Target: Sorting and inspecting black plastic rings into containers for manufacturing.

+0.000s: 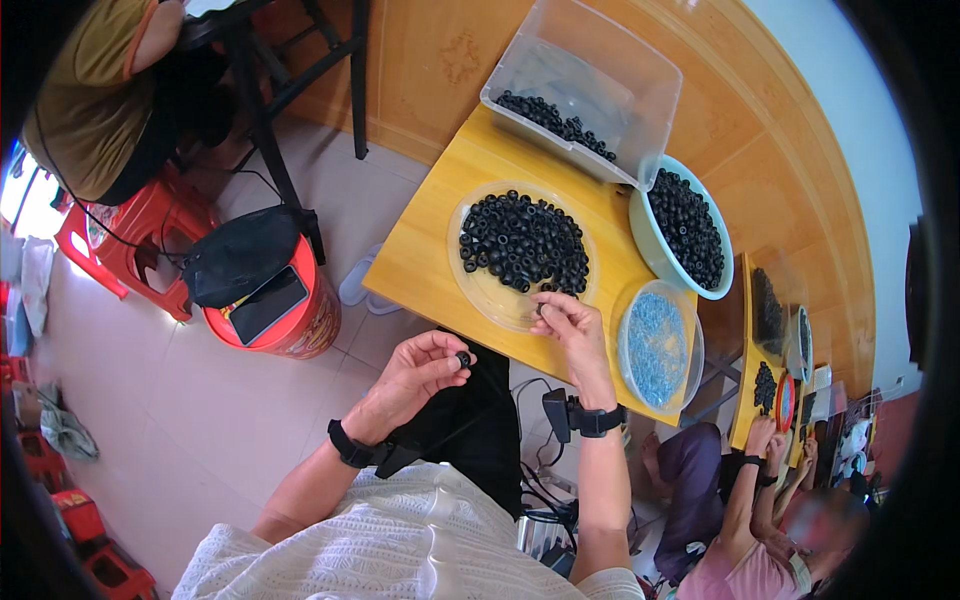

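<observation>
Grip of the left hand (pixel 415 370): thumb and fingertips closed on a black ring-shaped piece (pixel 463 359), just in front of the yellow surface's (pixel 412 262) near edge. Grip of the right hand (pixel 575 335): pinched on a small dark piece (pixel 541 309), by the near rim of a clear round tray (pixel 492 305) bearing clustered black pieces (pixel 525 240). To its right, a dish (pixel 695 370) contains bluish slender pieces (pixel 655 350).

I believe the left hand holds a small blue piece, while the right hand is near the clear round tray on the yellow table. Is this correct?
Not blue: the head view shows the left hand holding a small black piece. The right hand is near the clear round tray on the yellow table.
</observation>
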Available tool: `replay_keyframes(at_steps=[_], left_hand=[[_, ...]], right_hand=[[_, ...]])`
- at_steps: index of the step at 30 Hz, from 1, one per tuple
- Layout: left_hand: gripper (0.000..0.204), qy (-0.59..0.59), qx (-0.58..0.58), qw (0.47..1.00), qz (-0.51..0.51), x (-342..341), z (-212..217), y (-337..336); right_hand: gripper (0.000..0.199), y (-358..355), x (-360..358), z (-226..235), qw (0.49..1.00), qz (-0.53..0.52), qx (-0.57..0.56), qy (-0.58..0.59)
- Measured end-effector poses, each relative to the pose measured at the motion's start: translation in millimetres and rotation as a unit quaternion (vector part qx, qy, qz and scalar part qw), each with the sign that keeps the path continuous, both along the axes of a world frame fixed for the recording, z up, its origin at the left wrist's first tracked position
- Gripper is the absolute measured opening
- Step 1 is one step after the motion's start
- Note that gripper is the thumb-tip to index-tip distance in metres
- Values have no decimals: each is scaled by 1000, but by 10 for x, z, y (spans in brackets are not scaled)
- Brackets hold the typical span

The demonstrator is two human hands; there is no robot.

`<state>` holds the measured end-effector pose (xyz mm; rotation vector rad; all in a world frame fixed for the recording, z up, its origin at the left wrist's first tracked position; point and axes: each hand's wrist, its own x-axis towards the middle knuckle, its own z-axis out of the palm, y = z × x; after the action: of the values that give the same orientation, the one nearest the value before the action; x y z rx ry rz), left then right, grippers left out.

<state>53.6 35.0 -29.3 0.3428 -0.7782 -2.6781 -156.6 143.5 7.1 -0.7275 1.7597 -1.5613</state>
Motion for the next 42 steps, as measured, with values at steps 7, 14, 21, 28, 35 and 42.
replay_keyframes(at_steps=[7,14,21,28,35,42], left_hand=[[15,7,-8,1000,-11,-146,123,-1],[17,8,-5,1000,-24,-242,169,76],[17,10,4,1000,-10,-247,147,107],[16,12,-37,999,7,-261,111,136],[17,-3,-66,997,30,-239,79,145],[16,-18,-77,997,20,-242,142,146]], right_hand=[[18,152,255,309,992,46,-8,-115],[16,192,442,310,997,32,-24,-65],[14,163,673,419,1000,11,-13,21],[7,86,822,476,973,14,29,230],[11,106,872,391,939,13,16,343],[16,190,796,377,980,22,17,196]])
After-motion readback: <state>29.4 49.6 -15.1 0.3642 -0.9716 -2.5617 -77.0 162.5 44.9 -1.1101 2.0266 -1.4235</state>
